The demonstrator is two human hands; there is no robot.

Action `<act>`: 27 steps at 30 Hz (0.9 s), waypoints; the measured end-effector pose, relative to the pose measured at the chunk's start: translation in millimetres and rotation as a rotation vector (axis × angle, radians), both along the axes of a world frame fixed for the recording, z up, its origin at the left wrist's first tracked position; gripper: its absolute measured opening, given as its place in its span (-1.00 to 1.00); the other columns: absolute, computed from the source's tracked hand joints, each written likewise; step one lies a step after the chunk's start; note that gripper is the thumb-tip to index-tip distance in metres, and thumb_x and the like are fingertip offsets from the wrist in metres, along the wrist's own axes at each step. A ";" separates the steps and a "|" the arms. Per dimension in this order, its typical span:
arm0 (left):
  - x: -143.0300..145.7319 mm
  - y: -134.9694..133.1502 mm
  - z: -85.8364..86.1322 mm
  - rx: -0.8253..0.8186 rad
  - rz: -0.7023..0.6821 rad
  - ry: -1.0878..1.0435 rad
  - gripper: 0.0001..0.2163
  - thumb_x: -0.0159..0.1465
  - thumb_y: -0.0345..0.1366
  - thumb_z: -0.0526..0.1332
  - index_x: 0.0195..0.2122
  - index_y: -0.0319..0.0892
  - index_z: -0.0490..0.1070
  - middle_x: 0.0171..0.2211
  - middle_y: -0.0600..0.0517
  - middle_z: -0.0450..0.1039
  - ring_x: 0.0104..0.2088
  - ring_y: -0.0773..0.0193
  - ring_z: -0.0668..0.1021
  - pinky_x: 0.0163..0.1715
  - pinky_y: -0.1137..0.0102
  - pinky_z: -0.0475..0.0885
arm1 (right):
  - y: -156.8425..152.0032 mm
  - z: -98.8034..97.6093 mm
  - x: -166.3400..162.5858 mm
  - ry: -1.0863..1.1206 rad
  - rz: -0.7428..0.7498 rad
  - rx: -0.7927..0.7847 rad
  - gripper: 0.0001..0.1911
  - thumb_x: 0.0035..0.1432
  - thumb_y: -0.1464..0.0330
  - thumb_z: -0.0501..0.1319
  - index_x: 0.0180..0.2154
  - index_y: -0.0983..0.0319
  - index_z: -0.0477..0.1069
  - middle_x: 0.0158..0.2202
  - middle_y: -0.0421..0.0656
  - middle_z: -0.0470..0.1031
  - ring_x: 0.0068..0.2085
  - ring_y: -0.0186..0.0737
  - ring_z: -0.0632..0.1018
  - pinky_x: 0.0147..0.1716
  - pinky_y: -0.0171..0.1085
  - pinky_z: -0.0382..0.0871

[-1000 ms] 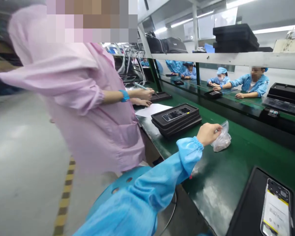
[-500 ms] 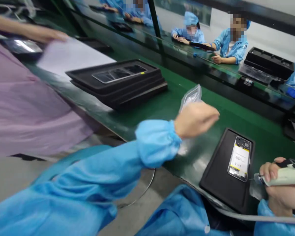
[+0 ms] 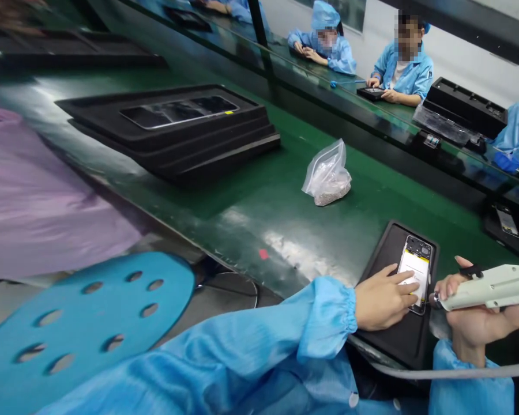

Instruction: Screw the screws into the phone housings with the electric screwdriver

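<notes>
My left hand (image 3: pixel 384 298) lies with spread fingers over the lower left part of an opened smartphone (image 3: pixel 417 262), whose white battery label and dark upper board show. The phone rests on a black foam tray (image 3: pixel 383 343). In my right hand (image 3: pixel 476 328) is a pale green electric screwdriver (image 3: pixel 488 288), gripped with the fingers around its front end. Its tip points left towards the lower right edge of the phone; whether it touches cannot be made out. A clear zip bag of small screw-like parts (image 3: pixel 332 187) stands on the green bench beyond my left hand.
Stacked black trays (image 3: pixel 190 150) on the green bench (image 3: pixel 225 213) carry another phone (image 3: pixel 179 111). A blue stool (image 3: pixel 82 323) stands at lower left, beside a person in pink (image 3: pixel 47 202). Co-workers in blue sit across the line. A grey cable (image 3: pixel 458 373) crosses the front.
My left hand has come down from beside the zip bag to the phone and its fingers have spread. The bag now stands uncovered. The person in pink no longer shows a white sheet.
</notes>
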State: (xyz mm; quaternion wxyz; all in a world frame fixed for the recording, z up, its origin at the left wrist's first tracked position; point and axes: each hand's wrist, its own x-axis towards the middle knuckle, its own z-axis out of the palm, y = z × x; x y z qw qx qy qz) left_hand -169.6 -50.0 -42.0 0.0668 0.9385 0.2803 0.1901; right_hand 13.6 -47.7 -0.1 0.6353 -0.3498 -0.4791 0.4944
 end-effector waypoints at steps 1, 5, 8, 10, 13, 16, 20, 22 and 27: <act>-0.1 0.0 0.5 -0.007 -0.002 0.002 -0.77 0.31 -0.30 0.12 -0.03 -0.16 0.38 0.08 -0.02 0.40 0.20 0.07 0.28 0.13 0.15 0.16 | 0.6 -1.7 0.4 -0.002 0.000 0.005 -0.02 -0.12 -0.40 -0.12 -0.15 0.30 0.44 -0.65 -0.19 0.35 -0.63 -0.18 0.35 -0.58 -0.18 0.28; 1.1 -0.3 0.2 -0.025 0.007 0.000 -0.79 0.31 -0.29 0.12 -0.05 -0.15 0.39 0.07 -0.02 0.41 0.20 0.08 0.29 0.15 0.16 0.14 | 2.0 -6.0 0.5 0.001 -0.005 0.012 -0.01 -0.13 -0.40 -0.09 -0.12 0.31 0.43 -0.64 -0.18 0.37 -0.63 -0.17 0.38 -0.57 -0.17 0.31; 1.5 -0.3 0.5 -0.029 0.001 0.000 -0.79 0.31 -0.29 0.13 -0.05 -0.15 0.39 0.07 -0.02 0.41 0.20 0.08 0.29 0.15 0.16 0.14 | 0.2 -4.3 -2.8 0.002 -0.016 0.003 -0.01 -0.13 -0.40 -0.10 -0.12 0.31 0.42 -0.64 -0.19 0.37 -0.63 -0.18 0.37 -0.58 -0.18 0.30; 1.6 -0.5 1.5 -0.027 -0.002 0.002 -0.78 0.30 -0.29 0.13 -0.04 -0.15 0.38 0.07 -0.02 0.41 0.20 0.08 0.29 0.13 0.16 0.15 | -1.7 -2.7 -5.3 -0.007 -0.015 -0.004 -0.02 -0.13 -0.40 -0.10 -0.13 0.29 0.43 -0.64 -0.19 0.35 -0.62 -0.19 0.36 -0.58 -0.19 0.29; 1.7 -0.9 4.1 -0.024 0.003 0.000 -0.77 0.31 -0.30 0.13 -0.02 -0.15 0.37 0.07 -0.02 0.40 0.19 0.09 0.29 0.11 0.17 0.17 | -3.8 -3.4 -7.2 -0.030 0.005 -0.002 -0.04 -0.17 -0.42 -0.07 -0.19 0.28 0.44 -0.64 -0.17 0.34 -0.61 -0.21 0.34 -0.60 -0.22 0.27; 1.7 0.0 8.2 -0.039 -0.001 0.007 -0.77 0.30 -0.29 0.15 -0.04 -0.16 0.38 0.06 -0.02 0.41 0.19 0.08 0.29 0.10 0.18 0.19 | -3.7 -6.3 -6.7 -0.037 0.046 -0.023 -0.03 -0.25 -0.45 -0.07 -0.25 0.26 0.44 -0.62 -0.15 0.34 -0.60 -0.20 0.34 -0.62 -0.23 0.25; 1.5 5.1 15.6 -0.084 -0.025 0.008 -0.78 0.28 -0.25 0.19 -0.07 -0.16 0.40 -0.03 -0.02 0.46 0.12 0.09 0.36 0.00 0.23 0.26 | -2.7 -5.4 -7.4 -0.022 0.076 -0.014 -0.06 -0.21 -0.42 -0.05 -0.26 0.25 0.46 -0.62 -0.13 0.33 -0.58 -0.18 0.34 -0.60 -0.19 0.26; 1.4 8.3 19.1 -0.100 -0.016 -0.019 -0.81 0.29 -0.26 0.19 -0.09 -0.15 0.42 -0.09 -0.01 0.49 0.06 0.10 0.41 -0.08 0.27 0.29 | -3.3 -3.5 -8.5 -0.009 0.064 -0.003 -0.12 -0.16 -0.38 -0.02 -0.24 0.24 0.47 -0.62 -0.13 0.33 -0.59 -0.18 0.33 -0.59 -0.19 0.25; 3.0 12.5 23.2 -0.134 0.050 -0.083 -0.91 0.28 -0.32 0.18 -0.28 -0.15 0.48 -0.21 0.03 0.52 -0.09 0.16 0.47 -0.22 0.33 0.30 | -8.2 -0.8 -5.5 0.009 0.082 0.015 -0.20 -0.14 -0.38 -0.02 -0.30 0.16 0.45 -0.57 -0.12 0.39 -0.55 -0.13 0.36 -0.54 -0.17 0.26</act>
